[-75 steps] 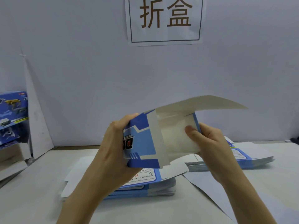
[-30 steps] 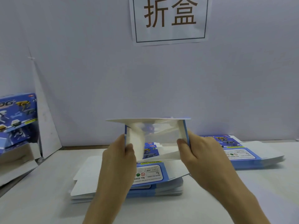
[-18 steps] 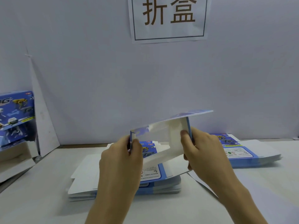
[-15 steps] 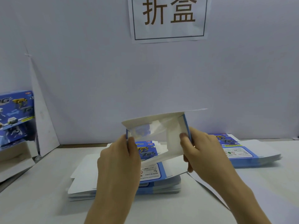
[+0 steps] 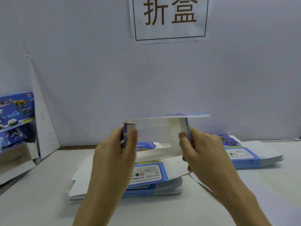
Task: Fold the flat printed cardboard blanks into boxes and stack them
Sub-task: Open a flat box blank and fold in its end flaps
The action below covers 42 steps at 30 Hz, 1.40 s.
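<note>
The table (image 5: 48, 185) lies below both hands. On it, straight beneath the grip, sits 1 stack (image 5: 151, 176) of flat blanks, print up. A 2nd stack (image 5: 244, 154) lies on the table behind the right hand (image 5: 205, 154). Folded boxes (image 5: 16, 115) stand well left of the left hand (image 5: 114, 157). The box (image 5: 156, 132) hangs in the air between the 2 hands. It is a squared tube, open end toward the camera, long axis level, left to right. Its top flap juts flat past the right wall. Each hand pinches its own side wall, thumb inside.
</note>
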Motion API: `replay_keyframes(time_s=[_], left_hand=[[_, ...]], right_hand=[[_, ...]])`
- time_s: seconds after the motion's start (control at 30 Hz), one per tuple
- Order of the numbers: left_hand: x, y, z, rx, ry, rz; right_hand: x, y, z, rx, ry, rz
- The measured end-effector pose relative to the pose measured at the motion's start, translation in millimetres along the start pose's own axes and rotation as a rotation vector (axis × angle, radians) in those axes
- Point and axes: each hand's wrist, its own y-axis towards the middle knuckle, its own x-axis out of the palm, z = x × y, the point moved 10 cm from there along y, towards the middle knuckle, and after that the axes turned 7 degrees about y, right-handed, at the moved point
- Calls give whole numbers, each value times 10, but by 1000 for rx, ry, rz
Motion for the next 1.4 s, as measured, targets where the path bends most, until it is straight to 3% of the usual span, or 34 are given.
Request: replay_keyframes(time_s=[0.07,0.1,0.2,0.27,0.47,0.73,0.83,0.93,1.13,1.27,1.4], left_hand=[[178,-39,69,48,-165,-289],[250,-73,76,107,-139,-412],[273,-105,90,261,-31,-507],[253,-75,114,330,-36,-455],[6,53,119,425,84,-86],[116,77,64,332,-20,23],[180,0,114,337,-60,116],[337,-95,166,396,6,104],[365,-100,138,416,201,165],[352,-58,83,491,167,57],[397,-50,65,532,245,-76]], right_hand=[[-97,35,116,63,99,18],[-123,46,177,97,171,1],[-150,49,254,135,395,-88],[-187,51,204,91,458,-105],[-252,45,176,43,383,-85],[-196,61,255,99,342,-19],[-64,44,304,201,568,-29],[68,-5,297,324,794,-60],[316,-120,94,354,863,-240],[-27,-4,182,229,581,-17],[-522,86,305,110,684,241]])
